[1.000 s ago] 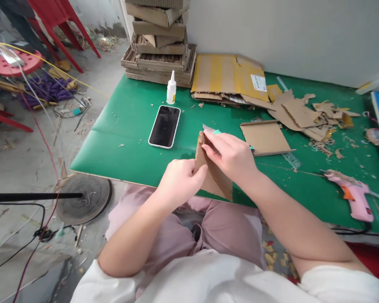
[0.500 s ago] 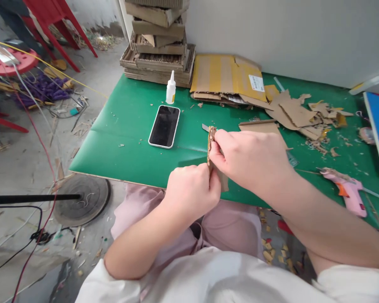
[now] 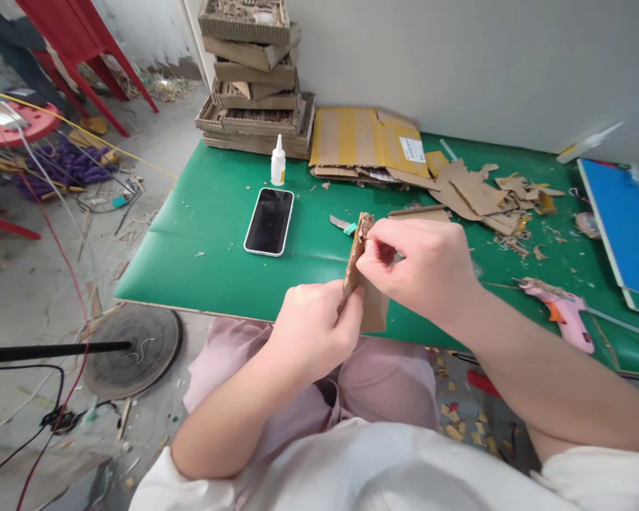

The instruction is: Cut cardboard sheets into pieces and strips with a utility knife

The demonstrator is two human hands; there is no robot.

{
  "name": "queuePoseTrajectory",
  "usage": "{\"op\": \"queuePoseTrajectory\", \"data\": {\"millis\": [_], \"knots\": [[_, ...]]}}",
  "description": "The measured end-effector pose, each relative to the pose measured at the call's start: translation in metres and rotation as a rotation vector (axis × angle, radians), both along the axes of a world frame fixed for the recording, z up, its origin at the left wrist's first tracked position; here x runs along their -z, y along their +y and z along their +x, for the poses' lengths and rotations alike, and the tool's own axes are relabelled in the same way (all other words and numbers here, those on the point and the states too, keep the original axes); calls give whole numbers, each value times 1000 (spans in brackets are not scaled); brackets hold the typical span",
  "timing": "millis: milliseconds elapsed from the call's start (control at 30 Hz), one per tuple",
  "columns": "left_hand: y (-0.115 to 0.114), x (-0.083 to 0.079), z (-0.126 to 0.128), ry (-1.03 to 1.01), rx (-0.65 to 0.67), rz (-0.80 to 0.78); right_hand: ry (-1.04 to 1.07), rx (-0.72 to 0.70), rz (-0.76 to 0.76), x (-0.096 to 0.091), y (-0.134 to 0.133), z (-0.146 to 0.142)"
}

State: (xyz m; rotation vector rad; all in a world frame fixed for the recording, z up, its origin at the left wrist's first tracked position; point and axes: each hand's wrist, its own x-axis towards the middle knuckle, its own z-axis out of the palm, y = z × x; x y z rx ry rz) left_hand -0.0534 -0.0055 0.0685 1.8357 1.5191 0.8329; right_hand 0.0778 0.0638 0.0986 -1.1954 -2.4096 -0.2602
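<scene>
A piece of corrugated cardboard [image 3: 375, 306] stands tilted over the front edge of the green table [image 3: 192, 273], its long upper edge ragged and torn. My left hand [image 3: 317, 323] is closed round its near end, thumb on one side and fingers on the other. At the upper part of that edge, the fingertips of my right hand [image 3: 423, 264] pinch the torn paper layer. Just beyond the cardboard lies a cutter knife [image 3: 341, 224] with its blade showing, partly hidden. A phone [image 3: 269, 223] with a dark screen lies to the left.
Behind the phone stands a white glue bottle [image 3: 278, 167]. Cardboard trays [image 3: 255, 117] are stacked at the back, beside flattened cardboard [image 3: 370, 138]. Cardboard scraps [image 3: 479, 191], a pink glue gun [image 3: 561, 312] and a blue board [image 3: 620, 227] occupy the right side.
My right hand has shifted slightly along the ragged edge, its fingers now in a tighter pinch. The cardboard leans more, and more of the knife shows. The whole view has shifted a little.
</scene>
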Motion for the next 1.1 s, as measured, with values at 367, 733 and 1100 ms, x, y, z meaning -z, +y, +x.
{"op": "queuePoseTrajectory", "data": {"millis": [367, 733, 1100], "knots": [[1, 10, 1, 177, -71, 232, -11, -101, -269, -7, 5, 13], [-3, 9, -2, 165, -46, 478, 58, -312, 112, -2, 5, 13], [-4, 0, -11, -162, 64, 294, 251, -378, 122, -6, 3, 16]]}}
